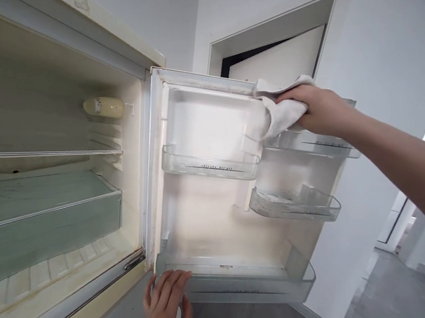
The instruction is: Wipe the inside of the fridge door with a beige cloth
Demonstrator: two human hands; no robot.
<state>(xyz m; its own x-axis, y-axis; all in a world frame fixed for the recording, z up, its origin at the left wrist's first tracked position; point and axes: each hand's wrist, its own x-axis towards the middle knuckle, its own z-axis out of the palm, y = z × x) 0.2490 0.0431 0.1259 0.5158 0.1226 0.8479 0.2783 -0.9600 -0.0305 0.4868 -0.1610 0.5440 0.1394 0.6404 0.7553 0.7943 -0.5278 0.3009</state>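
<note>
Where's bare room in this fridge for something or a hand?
The ribbed floor looks bare before the crisper drawer; hand room lies at the door panel between the upper-left bin and bottom bin. Crowded: above the upper-right bin, where the right hand holds a white cloth; beside the left hand.

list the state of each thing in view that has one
fridge door: open
white cloth: bunched, at the door's top
right hand: closed on the cloth
left hand: loosely curled, by the bottom door shelf
door behind: ajar
</note>
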